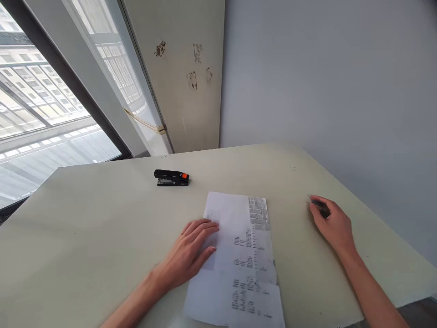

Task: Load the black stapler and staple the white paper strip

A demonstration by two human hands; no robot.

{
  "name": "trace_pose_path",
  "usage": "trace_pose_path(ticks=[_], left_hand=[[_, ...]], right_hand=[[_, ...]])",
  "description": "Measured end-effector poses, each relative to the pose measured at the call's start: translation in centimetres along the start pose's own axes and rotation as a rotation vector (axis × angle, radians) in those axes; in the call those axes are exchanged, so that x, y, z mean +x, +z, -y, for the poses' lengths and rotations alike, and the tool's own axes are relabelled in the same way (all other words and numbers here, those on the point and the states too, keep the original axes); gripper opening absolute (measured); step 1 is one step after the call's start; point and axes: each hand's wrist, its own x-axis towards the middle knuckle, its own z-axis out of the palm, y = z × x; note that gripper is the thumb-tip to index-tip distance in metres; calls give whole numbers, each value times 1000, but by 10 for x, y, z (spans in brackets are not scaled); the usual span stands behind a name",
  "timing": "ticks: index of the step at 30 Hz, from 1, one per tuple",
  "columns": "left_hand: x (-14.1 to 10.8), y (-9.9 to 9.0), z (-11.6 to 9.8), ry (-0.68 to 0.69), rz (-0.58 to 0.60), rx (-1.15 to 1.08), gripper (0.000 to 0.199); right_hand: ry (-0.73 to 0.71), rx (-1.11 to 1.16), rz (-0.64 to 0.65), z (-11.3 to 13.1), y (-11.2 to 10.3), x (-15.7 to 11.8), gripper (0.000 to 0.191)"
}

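Printed sheets of paper [235, 273] lie on the table before me, with small text running down their right part. A second sheet seems to overlap at the lower right. My left hand [196, 250] rests flat on the left side of the paper, fingers stretched out. To the right, apart from the paper, my right hand [332, 223] is closed around a small dark object [321, 208] close to the tabletop. Fingers cover much of that object, so its kind is unclear. Beyond the paper, to the left, stands a black stapler [171, 177] with an orange patch.
The pale table [102, 228] reaches back to a grey wall [324, 82] on the right and a stained cream panel [177, 109] behind. A window [41, 91] with railings outside is at the left. A yellowish strap [145, 122] hangs beside the panel.
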Motion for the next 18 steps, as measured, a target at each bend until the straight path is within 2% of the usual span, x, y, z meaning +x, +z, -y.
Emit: trace_pose_path(ticks=[5,9,12,15,18], left_hand=[[-29,-14,9,14,111,166,54],[-58,-19,10,-36,84,208,53],[-80,-24,15,-105,14,199,48],[-86,-29,24,-128,-22,172,50],[-79,-34,36,-60,31,153,60]], right_hand=[[29,7,-8,-3,-1,1,45],[85,14,1,-1,-1,0,43],[95,3,3,-2,0,-1,44],[112,2,-9,-6,2,-1,43],[103,18,-27,-11,4,0,45]])
